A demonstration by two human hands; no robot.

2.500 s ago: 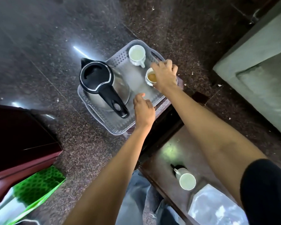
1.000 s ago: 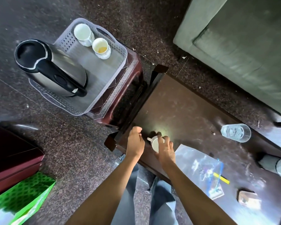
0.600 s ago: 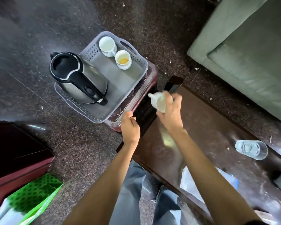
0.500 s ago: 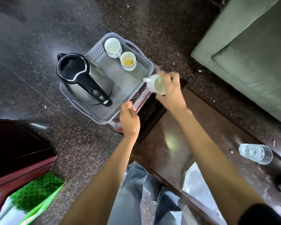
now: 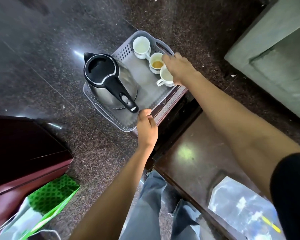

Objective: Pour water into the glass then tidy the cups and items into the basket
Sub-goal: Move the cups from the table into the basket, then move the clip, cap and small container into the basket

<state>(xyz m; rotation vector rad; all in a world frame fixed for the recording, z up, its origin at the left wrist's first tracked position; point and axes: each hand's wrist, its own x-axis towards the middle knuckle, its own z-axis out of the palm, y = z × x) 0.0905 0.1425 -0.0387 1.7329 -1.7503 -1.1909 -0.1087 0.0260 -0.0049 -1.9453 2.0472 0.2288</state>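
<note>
A grey perforated basket [image 5: 145,96] sits on a dark red stool [image 5: 173,99]. In the basket are a steel kettle with a black lid and handle [image 5: 109,80] and three white cups. One empty cup [image 5: 141,46] stands at the far end, and beside it is a cup with brown liquid [image 5: 157,64]. The third white cup [image 5: 164,77] is at the basket's right rim, and my right hand [image 5: 179,69] holds it from above and from the right. My left hand [image 5: 146,126] grips the basket's near rim, thumb on top. The glass is out of view.
A dark wooden table [image 5: 189,153] stands right of the stool, with a clear plastic bag [image 5: 241,207] on its near end. A grey-green sofa [image 5: 275,58] is at the far right. Dark red furniture [image 5: 16,153] and a green bag [image 5: 47,201] stand at the left on the stone floor.
My right hand lifted the white cup off the table and carried it left into the basket, beside the cup with brown liquid. My left hand moved from the table corner to the basket's rim.
</note>
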